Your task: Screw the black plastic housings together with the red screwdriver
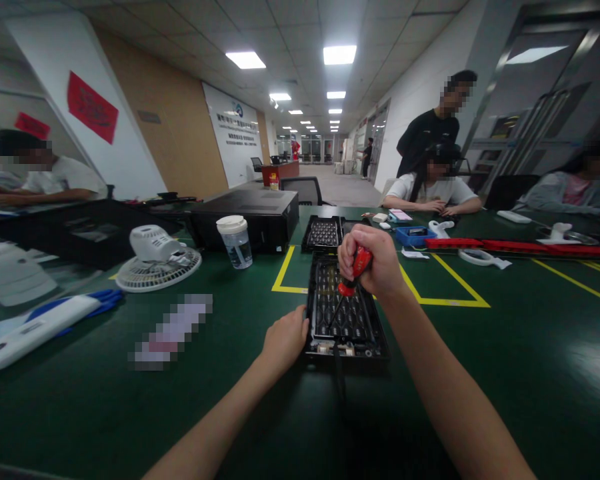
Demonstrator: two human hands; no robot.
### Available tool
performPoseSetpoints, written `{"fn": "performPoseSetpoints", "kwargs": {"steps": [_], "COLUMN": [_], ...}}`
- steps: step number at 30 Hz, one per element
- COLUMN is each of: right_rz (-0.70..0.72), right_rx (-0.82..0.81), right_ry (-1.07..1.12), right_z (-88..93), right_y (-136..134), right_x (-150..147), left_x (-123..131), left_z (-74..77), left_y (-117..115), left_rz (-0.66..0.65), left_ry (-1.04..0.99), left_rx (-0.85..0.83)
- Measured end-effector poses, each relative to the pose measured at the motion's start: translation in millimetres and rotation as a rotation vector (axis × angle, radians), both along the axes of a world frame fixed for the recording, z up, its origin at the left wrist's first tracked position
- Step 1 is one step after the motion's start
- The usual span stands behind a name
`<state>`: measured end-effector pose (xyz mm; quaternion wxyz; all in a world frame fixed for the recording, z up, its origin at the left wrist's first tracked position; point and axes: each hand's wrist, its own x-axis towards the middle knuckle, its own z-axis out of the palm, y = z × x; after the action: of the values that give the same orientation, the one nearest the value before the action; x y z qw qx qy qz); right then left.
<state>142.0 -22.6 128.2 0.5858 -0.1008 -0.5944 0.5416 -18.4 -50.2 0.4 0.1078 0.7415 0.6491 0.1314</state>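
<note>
A black plastic housing [380, 340] lies on the green table, its inside filled with rows of dark rounded cells and small metal parts along the near edge. My left hand [286, 340] grips its left side. In my right hand [375, 257], closed in a fist above the housing, is a red-and-black screwdriver [361, 261]. Its thin shaft slants down to the lower left, into the cells; whether the tip touches a screw I cannot tell. A dark strip or cable [339, 373] trails from the near edge. Behind lies a similar black part [323, 233] with rounded cells.
To the left stand a lidded cup [235, 243], a large black box [245, 213] and a white fan [157, 263]. A white handheld device [40, 330] lies farther left. At right are a blue tray [414, 235], a white ring [480, 259] and yellow tape lines. Several people sit or stand around.
</note>
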Motion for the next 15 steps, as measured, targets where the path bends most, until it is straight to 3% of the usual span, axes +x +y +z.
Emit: {"fn": "performPoseSetpoints", "kwargs": {"steps": [15], "right_rz": [0.021], "right_rx": [-0.045], "right_ry": [-0.056], "right_z": [-14.8], "right_y": [8], "right_x": [-10], "left_x": [0], "left_z": [2.6], "left_y": [0], "left_rz": [-0.002], "left_ry": [-0.018], "left_rx": [-0.007]}}
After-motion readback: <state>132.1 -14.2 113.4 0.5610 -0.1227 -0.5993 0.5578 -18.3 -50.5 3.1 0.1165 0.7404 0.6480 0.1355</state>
